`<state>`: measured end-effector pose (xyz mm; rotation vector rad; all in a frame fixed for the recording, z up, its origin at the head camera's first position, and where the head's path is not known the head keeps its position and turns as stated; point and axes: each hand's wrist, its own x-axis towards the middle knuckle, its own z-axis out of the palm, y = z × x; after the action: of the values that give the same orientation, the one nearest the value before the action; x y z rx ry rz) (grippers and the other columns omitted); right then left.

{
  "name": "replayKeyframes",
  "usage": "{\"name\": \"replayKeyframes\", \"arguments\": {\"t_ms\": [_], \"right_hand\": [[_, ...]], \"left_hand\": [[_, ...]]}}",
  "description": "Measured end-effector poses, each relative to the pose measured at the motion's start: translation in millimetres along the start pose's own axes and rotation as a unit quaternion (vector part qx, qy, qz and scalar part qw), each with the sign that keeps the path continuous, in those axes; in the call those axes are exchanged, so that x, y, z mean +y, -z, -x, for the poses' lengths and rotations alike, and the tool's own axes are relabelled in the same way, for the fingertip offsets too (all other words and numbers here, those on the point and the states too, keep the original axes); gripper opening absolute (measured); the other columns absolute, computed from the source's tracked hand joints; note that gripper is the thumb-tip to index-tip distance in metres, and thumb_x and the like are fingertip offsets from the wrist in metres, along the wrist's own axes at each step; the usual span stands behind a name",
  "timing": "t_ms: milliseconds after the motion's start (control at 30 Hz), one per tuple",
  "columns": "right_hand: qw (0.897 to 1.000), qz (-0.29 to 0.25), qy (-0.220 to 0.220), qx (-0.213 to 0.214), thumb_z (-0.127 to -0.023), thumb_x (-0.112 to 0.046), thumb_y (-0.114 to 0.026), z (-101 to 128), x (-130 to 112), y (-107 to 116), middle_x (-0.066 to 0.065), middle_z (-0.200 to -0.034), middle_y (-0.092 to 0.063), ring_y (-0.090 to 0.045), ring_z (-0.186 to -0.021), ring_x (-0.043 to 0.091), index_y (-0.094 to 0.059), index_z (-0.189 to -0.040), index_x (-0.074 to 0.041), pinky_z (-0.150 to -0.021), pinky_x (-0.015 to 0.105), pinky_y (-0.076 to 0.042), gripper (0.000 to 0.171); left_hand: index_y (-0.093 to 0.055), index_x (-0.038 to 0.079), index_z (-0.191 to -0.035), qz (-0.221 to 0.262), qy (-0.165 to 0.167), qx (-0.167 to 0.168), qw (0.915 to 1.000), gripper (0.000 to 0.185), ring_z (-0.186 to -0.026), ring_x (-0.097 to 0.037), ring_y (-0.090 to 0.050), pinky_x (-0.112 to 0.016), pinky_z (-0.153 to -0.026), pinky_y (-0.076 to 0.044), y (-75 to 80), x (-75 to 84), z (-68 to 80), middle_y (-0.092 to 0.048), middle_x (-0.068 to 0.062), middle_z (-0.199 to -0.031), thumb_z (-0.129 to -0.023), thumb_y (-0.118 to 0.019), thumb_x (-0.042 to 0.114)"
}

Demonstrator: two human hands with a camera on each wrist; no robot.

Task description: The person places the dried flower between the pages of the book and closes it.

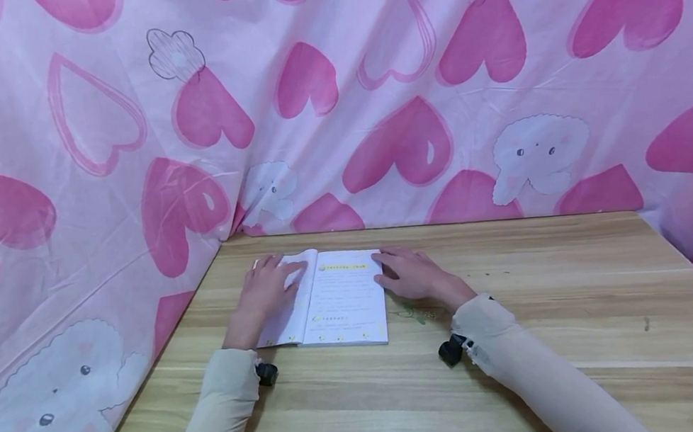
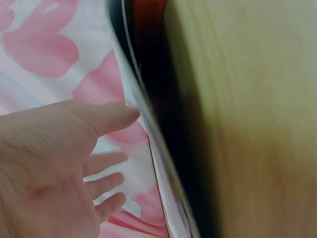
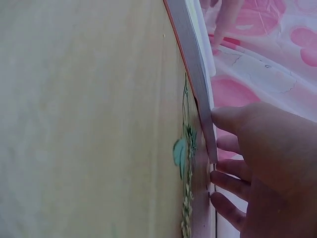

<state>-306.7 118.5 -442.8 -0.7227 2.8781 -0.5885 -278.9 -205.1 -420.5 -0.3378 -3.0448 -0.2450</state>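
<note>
An open book (image 1: 338,302) with white pages and yellow headings lies flat on the wooden table (image 1: 527,338), near the back left corner. My left hand (image 1: 267,285) rests flat on the left page, fingers straight. My right hand (image 1: 407,273) lies at the right page's outer edge, fingers straight and touching it. In the left wrist view my left hand (image 2: 64,163) is spread beside the book's edge (image 2: 158,148). In the right wrist view my right hand (image 3: 257,158) sits against the stack of pages (image 3: 195,74).
Pink cloth with hearts and white cartoon dogs (image 1: 372,99) hangs behind the table and along its left side (image 1: 39,279). A small green drawing (image 3: 184,153) marks the table beside the book. Bare wood stretches to the right and front.
</note>
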Motion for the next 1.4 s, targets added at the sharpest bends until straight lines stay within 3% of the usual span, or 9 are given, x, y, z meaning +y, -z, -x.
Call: {"name": "replayKeyframes", "arguments": {"t_ms": [100,267,600,833,1200,1400], "right_hand": [[1.0,0.004,0.004,0.003,-0.111,-0.046,-0.058,0,0,1,0.011,-0.178,-0.034,-0.03,-0.166,0.035,-0.04,-0.169,-0.018,-0.131,0.065,-0.027,0.067],[1.0,-0.002,0.018,0.008,-0.112,-0.046,-0.054,1,1,1,0.011,-0.178,-0.033,-0.031,-0.166,0.032,-0.039,-0.169,-0.018,-0.132,0.06,-0.029,0.065],[0.999,-0.02,0.019,0.02,-0.111,-0.038,-0.059,12,3,3,0.009,-0.173,-0.043,-0.039,-0.162,0.031,-0.046,-0.165,-0.016,-0.13,0.056,-0.035,0.06],[0.999,-0.023,0.03,0.017,-0.11,-0.035,-0.062,28,4,8,0.009,-0.17,-0.048,-0.042,-0.16,0.031,-0.049,-0.163,-0.016,-0.13,0.055,-0.036,0.057],[0.998,-0.016,0.053,0.021,-0.106,-0.03,-0.07,56,10,14,0.01,-0.153,-0.064,-0.059,-0.144,0.03,-0.059,-0.153,-0.009,-0.122,0.055,-0.046,0.053],[0.998,-0.021,0.058,0.005,-0.102,-0.027,-0.077,67,7,13,0.003,-0.14,-0.07,-0.064,-0.136,0.025,-0.075,-0.129,-0.018,-0.118,0.052,-0.051,0.029]], "left_hand": [[-0.071,0.027,-0.145,0.002,-0.022,0.009,0.9997,0.039,-0.144,-0.045,-0.056,-0.07,-0.117,-0.043,-1.9,1.9,-1.2,-0.067,-0.016,-0.151,-0.107,-0.069,0.02],[-0.075,0.023,-0.141,0.033,-0.014,0.007,0.9993,0.034,-0.135,-0.038,-0.066,-0.06,-0.109,-0.053,-5.4,3.0,-1.6,-0.073,-0.011,-0.142,-0.109,-0.064,0.028],[-0.071,0.018,-0.144,0.043,-0.012,-0.002,0.999,0.049,-0.143,-0.038,-0.06,-0.06,-0.113,-0.05,-8.4,1.6,-1.6,-0.07,-0.01,-0.148,-0.105,-0.066,0.049],[-0.07,0.018,-0.145,0.051,0.002,-0.011,0.9986,0.051,-0.142,-0.036,-0.061,-0.058,-0.115,-0.05,-6.9,2.6,-0.7,-0.069,-0.011,-0.149,-0.105,-0.067,0.049],[-0.067,0.02,-0.149,0.06,0.022,-0.033,0.9974,0.053,-0.145,-0.036,-0.058,-0.06,-0.118,-0.047,-1.6,5.6,0.3,-0.066,-0.011,-0.153,-0.106,-0.065,0.05],[-0.066,0.022,-0.15,0.067,0.036,-0.049,0.9959,0.053,-0.146,-0.038,-0.056,-0.061,-0.117,-0.047,-2.1,4.3,-0.9,-0.064,-0.011,-0.155,-0.106,-0.065,0.051]]}}
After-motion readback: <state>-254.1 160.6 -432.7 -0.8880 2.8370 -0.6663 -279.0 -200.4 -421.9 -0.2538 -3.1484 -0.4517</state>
